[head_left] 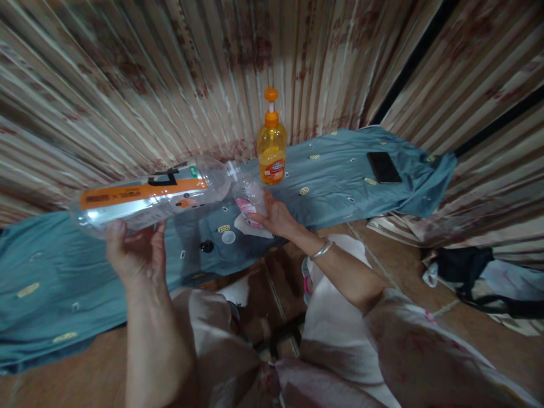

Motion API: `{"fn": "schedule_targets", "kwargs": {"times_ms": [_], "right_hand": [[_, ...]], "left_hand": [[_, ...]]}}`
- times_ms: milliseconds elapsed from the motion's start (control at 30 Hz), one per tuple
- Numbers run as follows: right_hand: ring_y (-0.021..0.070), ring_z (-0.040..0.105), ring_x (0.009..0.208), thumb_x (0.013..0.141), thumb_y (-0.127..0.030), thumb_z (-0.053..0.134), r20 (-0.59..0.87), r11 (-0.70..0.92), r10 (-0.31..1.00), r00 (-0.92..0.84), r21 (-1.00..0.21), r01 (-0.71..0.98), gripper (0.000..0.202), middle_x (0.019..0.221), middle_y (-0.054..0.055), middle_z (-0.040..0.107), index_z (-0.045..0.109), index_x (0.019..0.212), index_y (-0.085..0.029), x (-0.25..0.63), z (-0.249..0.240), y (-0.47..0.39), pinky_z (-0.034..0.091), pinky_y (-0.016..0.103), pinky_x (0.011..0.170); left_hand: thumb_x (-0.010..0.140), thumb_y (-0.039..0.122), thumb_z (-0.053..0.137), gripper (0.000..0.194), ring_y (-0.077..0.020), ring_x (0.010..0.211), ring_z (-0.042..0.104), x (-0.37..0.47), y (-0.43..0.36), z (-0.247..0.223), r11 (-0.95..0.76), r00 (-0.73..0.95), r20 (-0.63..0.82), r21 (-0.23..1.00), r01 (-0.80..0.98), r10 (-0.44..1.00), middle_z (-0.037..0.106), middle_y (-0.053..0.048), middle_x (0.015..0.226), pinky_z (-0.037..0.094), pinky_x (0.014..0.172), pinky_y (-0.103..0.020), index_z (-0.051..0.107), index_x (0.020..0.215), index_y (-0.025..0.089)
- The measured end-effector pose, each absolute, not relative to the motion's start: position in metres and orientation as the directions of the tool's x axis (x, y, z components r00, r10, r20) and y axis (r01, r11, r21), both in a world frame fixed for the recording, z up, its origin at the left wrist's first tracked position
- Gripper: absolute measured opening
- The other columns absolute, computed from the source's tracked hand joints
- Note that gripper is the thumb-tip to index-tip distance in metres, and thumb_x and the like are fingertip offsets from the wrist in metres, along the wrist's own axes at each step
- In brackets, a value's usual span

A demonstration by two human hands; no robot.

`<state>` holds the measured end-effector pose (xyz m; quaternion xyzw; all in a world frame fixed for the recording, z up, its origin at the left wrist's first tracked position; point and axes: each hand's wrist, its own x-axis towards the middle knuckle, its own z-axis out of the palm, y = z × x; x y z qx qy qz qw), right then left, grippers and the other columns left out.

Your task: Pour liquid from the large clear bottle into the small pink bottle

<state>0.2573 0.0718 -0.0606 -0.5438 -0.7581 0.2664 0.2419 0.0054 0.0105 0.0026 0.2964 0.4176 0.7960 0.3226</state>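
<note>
My left hand [136, 249] holds a large clear plastic bottle [170, 195] with an orange and silver label from below; it lies nearly level, its neck toward the right. The neck meets the mouth of a small clear bottle [250, 198] with a pink label, which my right hand [276, 215] grips upright and slightly tilted. Under the small bottle is a white tissue or cloth [255, 228]. A black cap [206, 246] and a clear round lid [228, 237] lie to its left. Behind stands an orange pump bottle [272, 153] with orange liquid.
A blue-green patterned cloth [331, 192] covers the long narrow surface. A black phone [383, 168] lies toward its right end. A pleated curtain [323, 68] hangs close behind. Dark and light fabric items [488, 283] rest on the tiled floor at right.
</note>
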Motion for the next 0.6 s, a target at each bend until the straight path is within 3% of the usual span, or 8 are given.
{"fn": "schedule_targets", "kwargs": {"times_ms": [600], "right_hand": [[0.0309, 0.075, 0.104, 0.090, -0.039, 0.075, 0.106, 0.279, 0.953, -0.283, -0.666, 0.692, 0.057, 0.113, 0.016, 0.077, 0.051, 0.134, -0.012, 0.2574, -0.0633, 0.0726, 0.054, 0.033, 0.082]], "left_hand": [[0.046, 0.038, 0.078, 0.040, -0.0267, 0.112, 0.065, 0.0020, 0.0120, 0.0007, -0.443, -0.608, 0.210, 0.857, -0.263, 0.766, 0.072, 0.000, 0.093, 0.055, 0.090, -0.038, 0.061, 0.080, 0.025]]}}
